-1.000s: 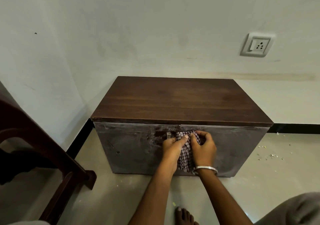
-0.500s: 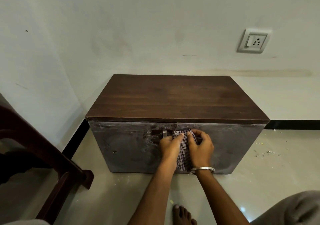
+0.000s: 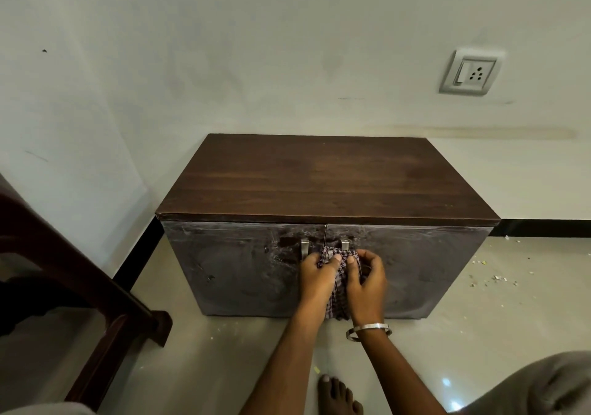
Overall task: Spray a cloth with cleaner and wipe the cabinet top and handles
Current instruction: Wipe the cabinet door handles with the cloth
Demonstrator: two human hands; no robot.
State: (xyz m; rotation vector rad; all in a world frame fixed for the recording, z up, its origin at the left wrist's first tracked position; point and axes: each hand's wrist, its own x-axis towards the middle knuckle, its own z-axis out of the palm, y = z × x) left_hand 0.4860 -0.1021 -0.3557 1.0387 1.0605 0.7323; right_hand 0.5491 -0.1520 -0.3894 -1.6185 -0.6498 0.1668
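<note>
My left hand [image 3: 316, 275] and right hand [image 3: 367, 282] gripping checked cloth [image 3: 337, 290] with curled fingers [image 3: 335, 259], wrapped over cabinet [image 3: 326, 184] right handle [image 3: 344, 243], left handle [image 3: 304, 250] bare beside it

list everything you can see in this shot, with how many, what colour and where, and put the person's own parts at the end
cabinet: one, grey doors, on the floor against the wall
cabinet top: one, dark brown wood
handles: two, silver, either side of the door seam; the right one partly wrapped in cloth
cloth: one, checked dark red and white, held at the right handle
wall socket: one, white, on the wall at upper right
chair: one, dark wood, at left
crumbs: scattered, pale, on the floor at right
bangle: one, silver, on the right wrist
left hand: grips the cloth
right hand: grips the cloth
foot: one, bare, bottom centre
</note>
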